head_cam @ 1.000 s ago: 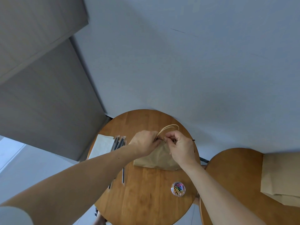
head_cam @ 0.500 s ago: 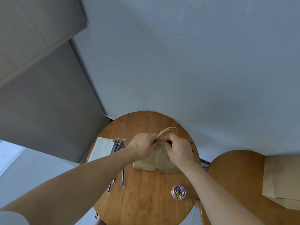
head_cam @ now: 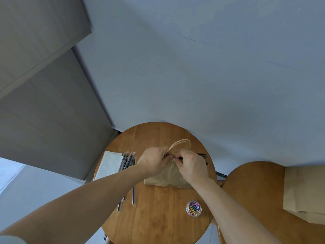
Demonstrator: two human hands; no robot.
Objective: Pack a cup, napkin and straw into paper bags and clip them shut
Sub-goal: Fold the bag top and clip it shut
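The left grip [head_cam: 154, 160] and right grip [head_cam: 190, 164] pinch the folded mouth of the paper bag [head_cam: 167, 176] on the round surface [head_cam: 158, 217]; light, thin, springy paper, probably best held just under the handles [head_cam: 181, 144].

I see the paper bag [head_cam: 167, 176] at the desk's [head_cam: 158, 222] middle, straws [head_cam: 128, 161] just to its left, napkins [head_cam: 110, 165] beyond them at the left edge, the clip tub [head_cam: 193, 208] near the front right edge, and spare bags [head_cam: 304, 191] on the second desk [head_cam: 255, 199] to the right.

We count two round wooden tables [head_cam: 158, 224], one standing brown paper bag [head_cam: 167, 176], one clear tub of coloured paperclips [head_cam: 193, 208].
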